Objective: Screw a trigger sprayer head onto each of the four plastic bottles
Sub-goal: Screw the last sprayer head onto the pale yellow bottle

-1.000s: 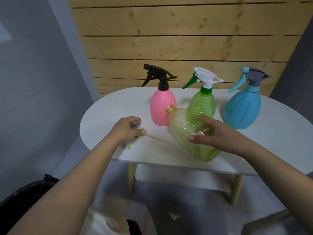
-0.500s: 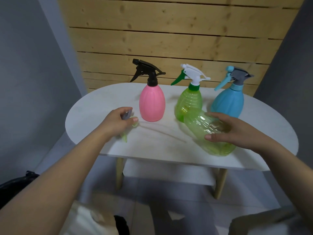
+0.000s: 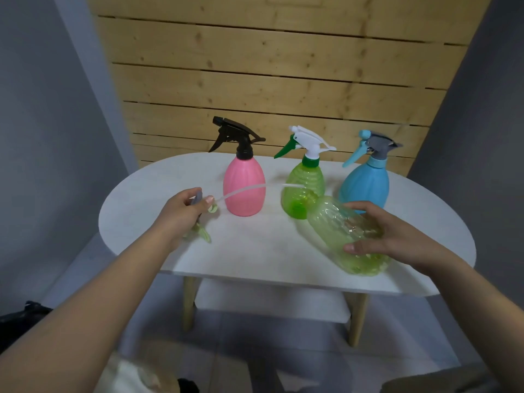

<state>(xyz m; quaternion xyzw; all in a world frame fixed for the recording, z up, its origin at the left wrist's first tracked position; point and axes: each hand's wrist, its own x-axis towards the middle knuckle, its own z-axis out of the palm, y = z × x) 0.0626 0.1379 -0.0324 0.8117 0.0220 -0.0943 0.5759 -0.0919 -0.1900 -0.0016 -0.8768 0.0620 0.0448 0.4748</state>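
Note:
Three capped bottles stand at the back of the white table (image 3: 255, 251): a pink bottle (image 3: 244, 185) with a black sprayer, a green bottle (image 3: 304, 182) with a white and green sprayer, and a blue bottle (image 3: 365, 182) with a grey sprayer. A headless yellow-green bottle (image 3: 340, 231) lies tilted at the front right, its open neck pointing left; my right hand (image 3: 388, 236) grips its body. My left hand (image 3: 184, 211) holds a grey and green sprayer head (image 3: 200, 219). Its clear dip tube (image 3: 255, 188) stretches right toward the lying bottle's neck.
A wooden plank wall (image 3: 269, 80) rises behind the table. Grey walls flank both sides. A lower shelf (image 3: 269, 302) and wooden legs show under the tabletop. A dark object (image 3: 22, 316) lies on the floor at the left.
My left hand has lifted the sprayer head off the table, so its tube now points right toward the lying bottle. My right hand keeps its hold on that bottle.

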